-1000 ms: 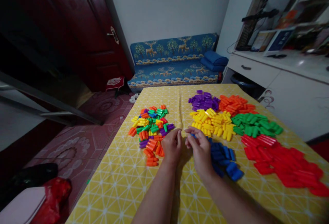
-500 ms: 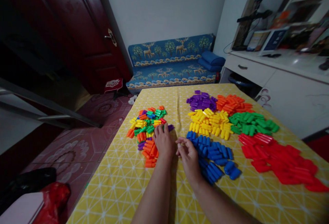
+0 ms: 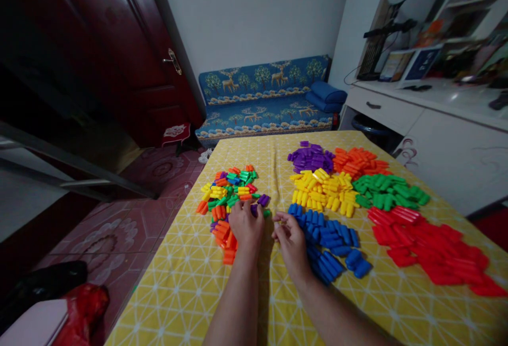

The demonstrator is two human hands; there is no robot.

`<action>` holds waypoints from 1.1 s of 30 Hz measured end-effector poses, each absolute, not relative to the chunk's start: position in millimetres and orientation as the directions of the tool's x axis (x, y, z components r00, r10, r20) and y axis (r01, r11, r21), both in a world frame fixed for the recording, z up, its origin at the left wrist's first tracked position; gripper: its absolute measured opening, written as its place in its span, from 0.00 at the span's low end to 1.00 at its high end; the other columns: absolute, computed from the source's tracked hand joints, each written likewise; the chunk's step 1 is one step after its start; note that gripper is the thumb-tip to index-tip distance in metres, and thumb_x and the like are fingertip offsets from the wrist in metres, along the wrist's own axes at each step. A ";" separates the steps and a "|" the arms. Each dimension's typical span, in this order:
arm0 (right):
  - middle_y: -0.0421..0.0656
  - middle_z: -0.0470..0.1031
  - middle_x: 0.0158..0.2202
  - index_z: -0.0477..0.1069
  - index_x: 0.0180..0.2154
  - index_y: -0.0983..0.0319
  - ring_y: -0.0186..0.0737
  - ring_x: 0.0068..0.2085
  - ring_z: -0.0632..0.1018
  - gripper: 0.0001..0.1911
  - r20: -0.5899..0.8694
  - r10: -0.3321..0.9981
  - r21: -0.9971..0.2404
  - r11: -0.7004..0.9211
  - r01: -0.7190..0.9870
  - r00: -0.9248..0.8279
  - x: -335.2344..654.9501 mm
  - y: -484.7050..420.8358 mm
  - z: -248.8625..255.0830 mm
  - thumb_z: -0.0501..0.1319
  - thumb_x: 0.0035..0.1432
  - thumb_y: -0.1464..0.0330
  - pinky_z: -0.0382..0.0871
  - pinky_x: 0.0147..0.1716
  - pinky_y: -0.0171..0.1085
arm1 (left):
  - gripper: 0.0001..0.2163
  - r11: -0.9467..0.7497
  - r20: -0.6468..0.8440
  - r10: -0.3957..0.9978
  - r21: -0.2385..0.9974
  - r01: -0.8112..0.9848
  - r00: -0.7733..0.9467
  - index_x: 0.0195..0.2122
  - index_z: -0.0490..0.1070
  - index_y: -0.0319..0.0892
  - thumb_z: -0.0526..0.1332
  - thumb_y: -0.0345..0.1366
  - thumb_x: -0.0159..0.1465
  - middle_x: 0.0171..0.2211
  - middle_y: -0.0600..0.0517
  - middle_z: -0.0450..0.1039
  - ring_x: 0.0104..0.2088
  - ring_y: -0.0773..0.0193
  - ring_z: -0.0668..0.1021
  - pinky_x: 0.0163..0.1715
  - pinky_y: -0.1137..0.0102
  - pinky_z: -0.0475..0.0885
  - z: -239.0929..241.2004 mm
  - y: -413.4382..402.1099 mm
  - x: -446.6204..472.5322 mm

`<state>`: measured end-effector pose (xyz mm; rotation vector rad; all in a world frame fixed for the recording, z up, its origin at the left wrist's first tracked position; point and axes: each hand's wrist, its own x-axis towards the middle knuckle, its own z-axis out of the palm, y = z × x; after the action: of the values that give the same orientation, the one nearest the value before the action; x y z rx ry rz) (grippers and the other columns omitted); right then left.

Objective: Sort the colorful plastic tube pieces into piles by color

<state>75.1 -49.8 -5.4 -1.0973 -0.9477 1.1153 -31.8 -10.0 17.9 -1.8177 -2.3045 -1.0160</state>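
A mixed heap of small bullet-shaped plastic pieces lies on the left half of the table. My left hand rests palm down on its near right side, fingers bent and apart. Purple pieces show by its fingertips, with orange pieces beside the palm. My right hand hovers just left of the blue pieces, thumb and fingers curled together. Whatever is between them is too small to make out. Further off are a yellow pile and a purple pile.
Orange, green and red piles extend along the table's right side. The yellow patterned cloth covers the table. Beyond its far edge stands a blue sofa; a white cabinet is at the right.
My left hand has shifted slightly left and nearer me, uncovering purple and green pieces at its fingertips. Orange pieces beside it have moved a little left. My right hand stays almost still.
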 end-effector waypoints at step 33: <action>0.39 0.73 0.28 0.73 0.43 0.63 0.34 0.27 0.74 0.17 0.306 0.715 -0.930 0.366 0.037 0.628 165.9 -13.6 53.0 0.66 0.53 0.61 0.71 0.29 0.34 | 0.10 -0.288 0.601 0.791 0.529 0.798 -0.113 0.38 0.77 0.43 0.56 0.38 0.67 0.41 0.46 0.75 0.44 0.56 0.74 0.46 0.61 0.67 21.5 -7.8 -45.3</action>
<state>165.9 -13.6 53.0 -1.1277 -0.8014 0.5019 -45.3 -7.8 21.5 -2.0864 -1.8700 -1.4029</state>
